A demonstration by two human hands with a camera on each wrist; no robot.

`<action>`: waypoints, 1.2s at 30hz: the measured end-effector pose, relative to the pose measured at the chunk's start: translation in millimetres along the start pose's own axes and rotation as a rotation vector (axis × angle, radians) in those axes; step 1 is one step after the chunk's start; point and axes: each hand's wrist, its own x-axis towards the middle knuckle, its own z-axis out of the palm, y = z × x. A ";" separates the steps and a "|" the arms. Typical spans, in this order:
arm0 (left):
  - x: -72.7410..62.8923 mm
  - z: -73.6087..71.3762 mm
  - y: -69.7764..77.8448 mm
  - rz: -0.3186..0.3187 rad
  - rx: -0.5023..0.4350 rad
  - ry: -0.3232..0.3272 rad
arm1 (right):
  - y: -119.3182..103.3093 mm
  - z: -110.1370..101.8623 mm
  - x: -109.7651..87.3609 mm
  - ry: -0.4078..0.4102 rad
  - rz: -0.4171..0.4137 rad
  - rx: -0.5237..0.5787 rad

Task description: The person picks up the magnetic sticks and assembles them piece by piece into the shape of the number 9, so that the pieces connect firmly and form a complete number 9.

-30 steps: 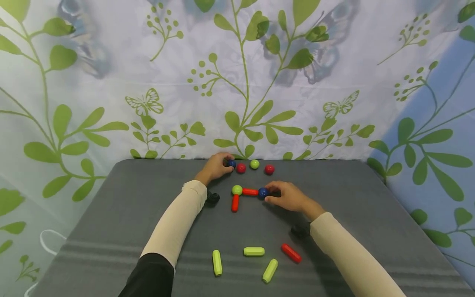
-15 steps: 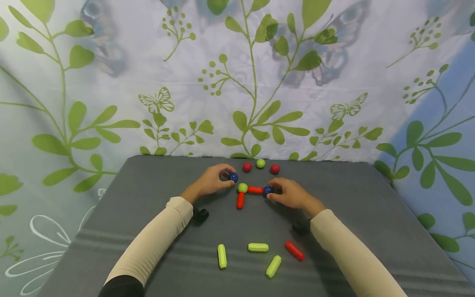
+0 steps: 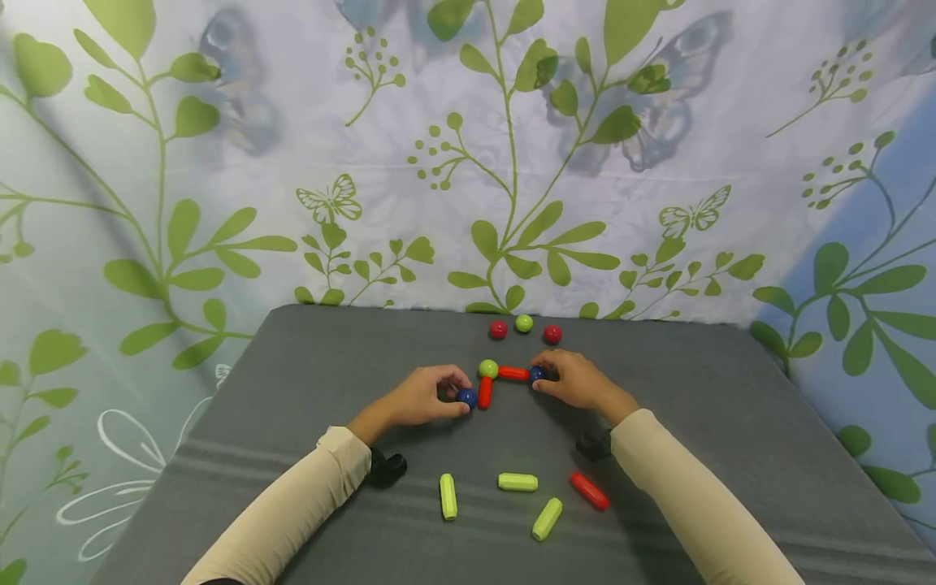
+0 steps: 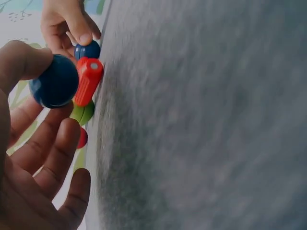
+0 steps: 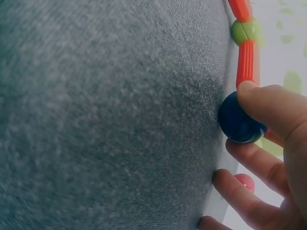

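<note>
Between thumb and fingers, my left hand (image 3: pixel 424 396) pinches a blue ball (image 4: pixel 55 81), just left of the free lower end of a red rod (image 3: pixel 486 392). That rod joins a lime-green ball (image 3: pixel 488 370), from which a second red rod (image 3: pixel 513 374) runs right to another blue ball (image 5: pixel 240 119). My right hand (image 3: pixel 578 380) pinches this second blue ball at the rod's end. In the left wrist view the rod's bare end shows a pale round tip, close to the held ball; whether they touch I cannot tell.
Along the back edge of the grey table (image 3: pixel 329 349) lie a red ball (image 3: pixel 498 330), a green ball (image 3: pixel 523 323) and another red ball (image 3: pixel 552 334). Nearer the front are several lime-green rods (image 3: pixel 517 482) and a loose red rod (image 3: pixel 589 491). A patterned cloth hangs behind.
My left hand has taken the blue ball from the back row and carried it toward me, down to beside the lower red rod. The right hand keeps its hold on the other blue ball.
</note>
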 end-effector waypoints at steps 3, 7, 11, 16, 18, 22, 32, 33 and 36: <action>-1.1 2.9 0.3 -0.041 0.010 -0.024 | 1.8 1.2 -0.4 -0.003 0.011 0.010; -0.9 6.3 3.2 -0.072 0.049 -0.072 | 3.2 2.4 -1.5 0.004 0.005 0.014; -0.9 8.4 7.1 -0.080 0.064 -0.083 | 3.4 3.2 -0.2 -0.004 0.019 0.018; 1.1 10.6 11.2 -0.087 0.056 -0.068 | 4.0 2.9 1.6 -0.002 0.014 0.018; 2.3 11.5 12.3 -0.087 0.054 -0.061 | 4.8 2.6 1.9 0.002 0.013 0.015; 3.4 13.1 14.0 -0.097 0.061 -0.044 | 6.1 2.2 1.7 0.003 0.014 0.012; 2.9 14.3 19.0 -0.096 0.045 -0.028 | 2.8 2.3 3.8 -0.001 0.012 0.000; 2.6 14.3 19.1 -0.098 0.040 -0.028 | 2.2 2.5 4.4 -0.004 0.018 -0.005; 1.9 14.1 19.6 -0.103 0.029 -0.026 | 1.2 2.1 5.7 -0.013 0.020 -0.028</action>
